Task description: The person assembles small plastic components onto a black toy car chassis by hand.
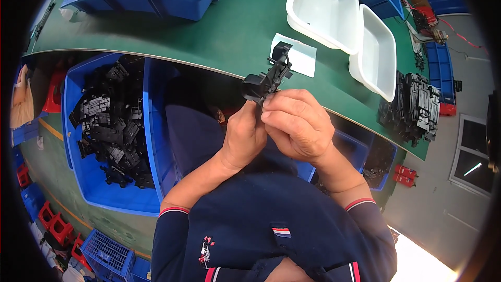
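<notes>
Close in front of my chest, both hands hold one black moulded plastic part (272, 77) with a rounded cup-like end and a narrow bracket-like top. My left hand (244, 130) is closed round its lower end. My right hand (297, 121) pinches the same part from the right with thumb and fingers. Where my fingers meet, the bottom of the part is hidden. Behind the part, a white sheet of paper (302, 58) lies on the green table (235, 36).
Two white trays (298, 18) stand at the table's far right. Stacked black parts (412, 107) sit at its right edge. A blue bin (151, 2) of small black pieces is at the back left. Left of me, below table height, a large blue crate (115, 201) holds many black parts.
</notes>
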Demonstrator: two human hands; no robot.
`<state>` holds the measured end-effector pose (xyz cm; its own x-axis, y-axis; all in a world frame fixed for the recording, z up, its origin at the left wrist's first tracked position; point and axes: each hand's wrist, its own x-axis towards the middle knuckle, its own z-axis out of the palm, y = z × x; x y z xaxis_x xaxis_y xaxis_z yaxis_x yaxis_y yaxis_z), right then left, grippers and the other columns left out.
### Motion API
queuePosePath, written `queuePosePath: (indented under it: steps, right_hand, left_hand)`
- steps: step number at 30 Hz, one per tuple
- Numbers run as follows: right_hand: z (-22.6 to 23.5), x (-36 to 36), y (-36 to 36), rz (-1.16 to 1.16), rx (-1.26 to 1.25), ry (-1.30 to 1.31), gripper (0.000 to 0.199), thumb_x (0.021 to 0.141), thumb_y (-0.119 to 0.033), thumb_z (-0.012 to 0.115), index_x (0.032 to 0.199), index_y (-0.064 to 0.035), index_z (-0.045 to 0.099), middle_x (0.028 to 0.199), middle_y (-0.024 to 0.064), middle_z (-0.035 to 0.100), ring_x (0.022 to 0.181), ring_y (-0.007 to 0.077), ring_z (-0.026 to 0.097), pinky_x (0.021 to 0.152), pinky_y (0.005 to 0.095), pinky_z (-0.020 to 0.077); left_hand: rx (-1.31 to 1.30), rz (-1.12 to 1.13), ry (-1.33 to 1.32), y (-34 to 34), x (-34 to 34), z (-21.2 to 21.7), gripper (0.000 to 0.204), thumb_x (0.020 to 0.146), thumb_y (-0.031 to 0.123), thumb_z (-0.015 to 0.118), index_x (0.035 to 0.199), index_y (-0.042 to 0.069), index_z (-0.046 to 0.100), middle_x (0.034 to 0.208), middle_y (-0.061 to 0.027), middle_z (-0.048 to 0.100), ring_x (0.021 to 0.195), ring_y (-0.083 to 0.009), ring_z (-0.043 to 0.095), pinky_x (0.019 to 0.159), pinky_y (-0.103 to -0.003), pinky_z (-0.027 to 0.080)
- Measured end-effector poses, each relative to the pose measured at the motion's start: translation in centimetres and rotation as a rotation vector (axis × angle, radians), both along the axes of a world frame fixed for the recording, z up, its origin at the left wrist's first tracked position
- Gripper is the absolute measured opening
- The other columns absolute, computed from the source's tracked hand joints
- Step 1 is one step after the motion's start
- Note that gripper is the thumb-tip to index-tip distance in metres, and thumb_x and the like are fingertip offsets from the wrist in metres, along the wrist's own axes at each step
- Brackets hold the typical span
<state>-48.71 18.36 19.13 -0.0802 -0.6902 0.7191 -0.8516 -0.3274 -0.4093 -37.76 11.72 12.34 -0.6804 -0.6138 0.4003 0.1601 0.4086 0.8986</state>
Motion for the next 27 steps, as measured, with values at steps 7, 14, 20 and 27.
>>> queuePosePath:
  steps: [7, 14, 20, 27]
  right_hand:
    - [-0.4, -0.1, -0.1, 0.004, -0.010, -0.004, 0.030, 0.064, 0.008, 0.072, 0.089, -0.0027, 0.060, 0.088, 0.0118, 0.063, 0.075, 0.0267, 0.063, 0.064, 0.0316, 0.0527]
    - [-0.7, -0.3, 0.0, 0.024, -0.012, 0.027, 0.030, 0.066, 0.008, 0.071, 0.091, -0.0035, 0.059, 0.088, 0.0117, 0.062, 0.075, 0.0260, 0.063, 0.063, 0.0315, 0.0526]
    - [-1.0, -0.3, -0.1, 0.029, -0.017, 0.051, 0.029, 0.068, 0.006, 0.071, 0.092, -0.0044, 0.058, 0.087, 0.0112, 0.061, 0.074, 0.0252, 0.062, 0.062, 0.0312, 0.0520]
    - [-1.3, -0.3, -0.2, 0.022, -0.027, 0.055, 0.028, 0.069, 0.005, 0.070, 0.092, -0.0045, 0.058, 0.088, 0.0112, 0.060, 0.073, 0.0256, 0.062, 0.062, 0.0315, 0.0521]
  left_hand:
    - [-0.007, 0.012, 0.003, 0.1, -0.1, -0.4, 0.036, 0.083, -0.004, 0.053, 0.119, -0.001, 0.047, 0.082, -0.0188, 0.062, 0.074, -0.0363, 0.064, 0.061, -0.038, 0.051]
    - [0.019, 0.016, 0.030, 0.4, -0.3, -0.6, 0.027, 0.084, -0.002, 0.053, 0.111, -0.001, 0.050, 0.079, -0.0191, 0.062, 0.071, -0.0380, 0.063, 0.058, -0.039, 0.050]
    - [0.054, 0.014, 0.013, 0.6, -0.2, -0.3, 0.016, 0.084, -0.001, 0.053, 0.100, -0.003, 0.051, 0.078, -0.0192, 0.062, 0.070, -0.0383, 0.063, 0.057, -0.040, 0.050]
    - [0.050, 0.011, 0.010, 0.7, 0.0, -0.4, 0.015, 0.084, -0.001, 0.052, 0.099, -0.005, 0.050, 0.078, -0.0206, 0.060, 0.069, -0.0392, 0.062, 0.056, -0.040, 0.050]
